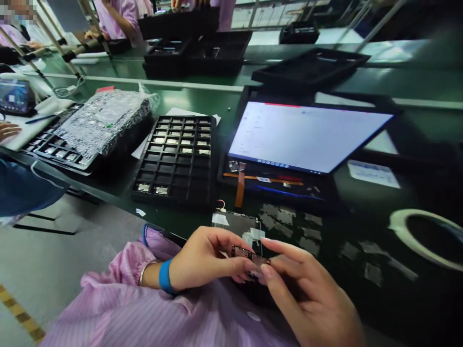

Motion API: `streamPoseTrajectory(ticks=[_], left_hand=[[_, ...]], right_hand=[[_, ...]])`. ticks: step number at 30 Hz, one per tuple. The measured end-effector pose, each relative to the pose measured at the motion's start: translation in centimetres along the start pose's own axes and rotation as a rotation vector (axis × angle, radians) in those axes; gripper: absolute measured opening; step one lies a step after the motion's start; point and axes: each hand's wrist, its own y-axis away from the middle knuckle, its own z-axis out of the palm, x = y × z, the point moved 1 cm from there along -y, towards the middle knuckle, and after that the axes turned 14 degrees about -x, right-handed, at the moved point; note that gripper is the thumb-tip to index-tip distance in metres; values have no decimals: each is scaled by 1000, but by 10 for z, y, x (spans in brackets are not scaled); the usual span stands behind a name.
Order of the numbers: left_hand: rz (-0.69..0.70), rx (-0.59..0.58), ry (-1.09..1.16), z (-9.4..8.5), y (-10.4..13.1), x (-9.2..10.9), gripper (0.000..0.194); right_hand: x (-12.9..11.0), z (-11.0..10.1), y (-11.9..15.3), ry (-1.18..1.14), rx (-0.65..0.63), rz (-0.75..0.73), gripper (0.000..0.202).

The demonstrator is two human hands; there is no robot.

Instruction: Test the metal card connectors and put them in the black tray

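A small dark circuit board (pixel 241 252) is pinched between the thumb and fingers of my left hand (pixel 213 258), which wears a blue wristband. On the board's right end, the thumb and a finger of my right hand (pixel 307 284) close on its edge. Just beyond my hands lies a flat dark module (pixel 237 222) with whitish tape pieces and a red wire. Thin grey pieces (pixel 284 216) are scattered to its right. Behind them a lit display panel (pixel 307 137) has an orange flex cable (pixel 240 188) at its lower edge.
A black compartment tray (pixel 177 166) holding small metallic parts stands left of the display. Farther left, a bubble-wrapped stack (pixel 104 120) rests on trays. A tape roll (pixel 398 221) lies at the right. People in pink work across the table; another person's hand (pixel 9 130) shows far left.
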Motion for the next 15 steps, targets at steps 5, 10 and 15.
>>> streamPoseTrajectory(ticks=[5, 10, 15], left_hand=[[148, 124, -309, -24, 22, 29, 33], [211, 433, -834, -72, 34, 71, 14], [104, 451, -1353, -100, 21, 82, 15]], right_hand=[[-14, 4, -42, 60, 13, -20, 8], [-10, 21, -88, -95, -40, 32, 27], [3, 44, -122, 13, -26, -34, 17]])
